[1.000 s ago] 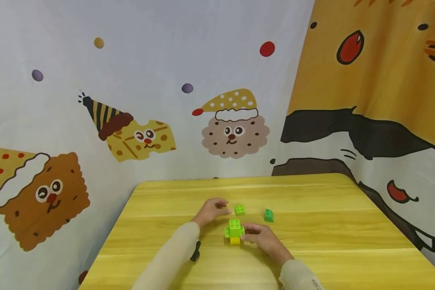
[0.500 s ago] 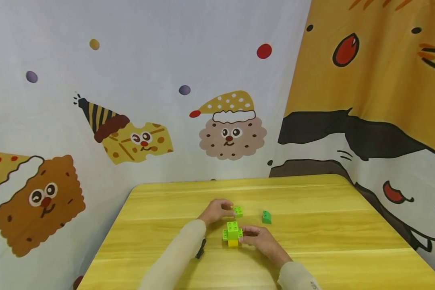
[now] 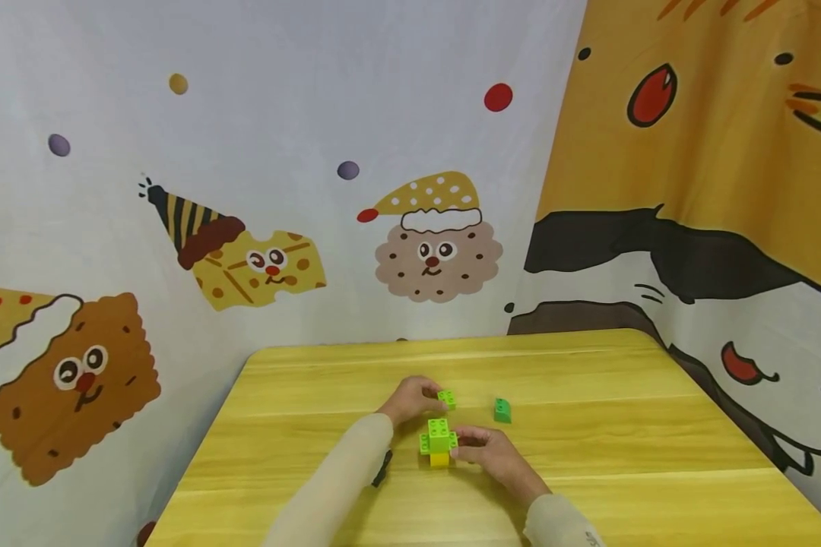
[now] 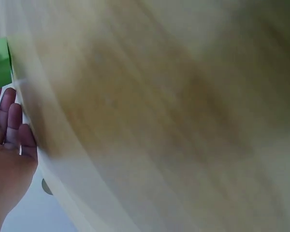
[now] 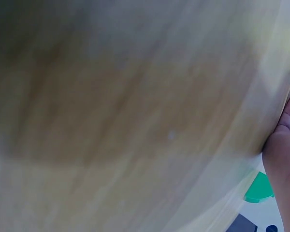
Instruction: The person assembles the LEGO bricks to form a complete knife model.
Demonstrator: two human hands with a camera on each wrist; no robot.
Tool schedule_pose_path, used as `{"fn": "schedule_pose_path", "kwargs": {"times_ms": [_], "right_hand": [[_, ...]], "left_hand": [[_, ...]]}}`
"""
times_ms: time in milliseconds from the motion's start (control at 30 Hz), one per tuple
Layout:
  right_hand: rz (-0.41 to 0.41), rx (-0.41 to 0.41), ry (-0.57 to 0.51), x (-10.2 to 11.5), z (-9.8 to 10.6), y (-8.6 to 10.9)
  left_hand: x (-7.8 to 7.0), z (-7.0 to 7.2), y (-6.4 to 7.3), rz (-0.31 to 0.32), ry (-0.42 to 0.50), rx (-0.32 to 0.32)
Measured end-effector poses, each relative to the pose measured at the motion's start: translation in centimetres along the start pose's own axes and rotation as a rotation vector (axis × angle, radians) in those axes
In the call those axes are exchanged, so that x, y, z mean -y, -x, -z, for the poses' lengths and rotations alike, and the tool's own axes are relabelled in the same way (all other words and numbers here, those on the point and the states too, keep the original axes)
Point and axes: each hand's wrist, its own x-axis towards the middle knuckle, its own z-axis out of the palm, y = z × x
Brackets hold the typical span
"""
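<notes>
A small build of toy building bricks [image 3: 439, 437] stands on the table, light green on top with side pieces and yellow at the bottom. My right hand [image 3: 494, 454] pinches its right side between thumb and fingers. Just behind the build, my left hand [image 3: 412, 400] holds a loose light green brick [image 3: 448, 399] by its left side. In the left wrist view, the same green brick [image 4: 0, 64] sits at the fingers of the left hand [image 4: 12, 159], cut by the frame edge. The right wrist view catches only part of the right hand [image 5: 285, 145].
A darker green brick with a curved side [image 3: 502, 410] lies to the right, behind the right hand. The wood-pattern table [image 3: 588, 395] reaches back to a cloth printed with cartoon figures [image 3: 424, 114]. A black strap [image 3: 381, 469] shows at the left sleeve.
My left hand has moved right to the loose light green brick and taken hold of it. The right hand stays at the build. The head view has shifted slightly.
</notes>
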Motion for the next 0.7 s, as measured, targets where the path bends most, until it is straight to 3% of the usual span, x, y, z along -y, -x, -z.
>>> {"fn": "schedule_pose_path", "kwargs": {"times_ms": [300, 533, 700], "right_hand": [[0.002, -0.009, -0.002, -0.2, 0.0, -0.2], [-0.004, -0.021, 0.014, -0.2, 0.0, 0.0], [-0.010, -0.021, 0.025, -0.2, 0.0, 0.0]], "left_hand": [[0.0, 1.6, 0.1, 0.055, 0.004, -0.050], [0.4, 3.5, 1.0, 0.038, 0.055, -0.083], [-0.1, 4.6, 2.1, 0.026, 0.072, -0.110]]}}
